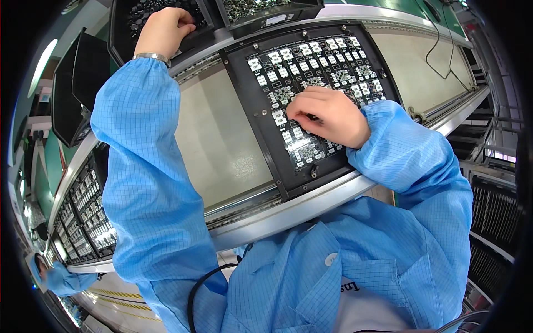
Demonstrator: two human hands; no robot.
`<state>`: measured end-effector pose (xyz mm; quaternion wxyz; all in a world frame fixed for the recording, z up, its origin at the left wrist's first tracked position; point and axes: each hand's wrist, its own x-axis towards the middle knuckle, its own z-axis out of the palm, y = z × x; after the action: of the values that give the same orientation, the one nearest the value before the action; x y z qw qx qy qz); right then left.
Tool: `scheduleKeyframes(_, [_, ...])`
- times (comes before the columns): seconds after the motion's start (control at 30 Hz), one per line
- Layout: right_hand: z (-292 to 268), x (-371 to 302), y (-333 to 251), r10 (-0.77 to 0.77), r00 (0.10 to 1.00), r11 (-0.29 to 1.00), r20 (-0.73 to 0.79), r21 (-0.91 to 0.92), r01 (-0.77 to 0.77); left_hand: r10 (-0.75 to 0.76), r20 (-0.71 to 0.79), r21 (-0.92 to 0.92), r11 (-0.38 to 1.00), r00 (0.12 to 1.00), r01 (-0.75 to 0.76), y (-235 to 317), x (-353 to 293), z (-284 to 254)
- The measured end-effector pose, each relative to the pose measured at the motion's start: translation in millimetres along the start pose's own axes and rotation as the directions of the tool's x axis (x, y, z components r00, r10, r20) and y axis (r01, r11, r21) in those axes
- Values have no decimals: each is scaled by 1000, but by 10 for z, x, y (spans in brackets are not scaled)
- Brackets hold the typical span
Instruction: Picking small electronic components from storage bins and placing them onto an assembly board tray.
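**— What's around you?**
Factory line, with a long conveyor running slantwise across your view between metal rails; its pale belt lies bare on both sides of the fixture in front of you. Further down the line to your left, more black pallets sit loaded with small boards, and another person's blue sleeve shows at the lower left edge.

**— And my hands?**
Your right hand rests on the black pallet on the belt, fingers curled down and pressed onto the grid of small circuit boards near the pallet's middle. The fingertips are bunched together on one board; whether they pinch a part I cannot tell. Your left hand is stretched up and away, well apart from the right, closed loosely with its fingers dipped into a black parts bin beyond the far rail. What it grips there is hidden. A metal band circles that wrist just above your blue sleeve.

**— Anything beside the bin?**
A second black tray with green boards sits just to its right.
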<state>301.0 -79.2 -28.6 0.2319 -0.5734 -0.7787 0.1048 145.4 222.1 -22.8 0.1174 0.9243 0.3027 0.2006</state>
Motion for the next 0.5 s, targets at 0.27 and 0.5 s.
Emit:
scheduleKeyframes(0.27, [-520,574,129,-8,990,997,-141,69,17,-94,-218,-373,928,971,6,-269,-66,-74])
scheduleKeyframes(0.5, [-512,1496,734,83,977,989,-198,-102,-104,-134,5,-918,392,991,58,360,-834,-244])
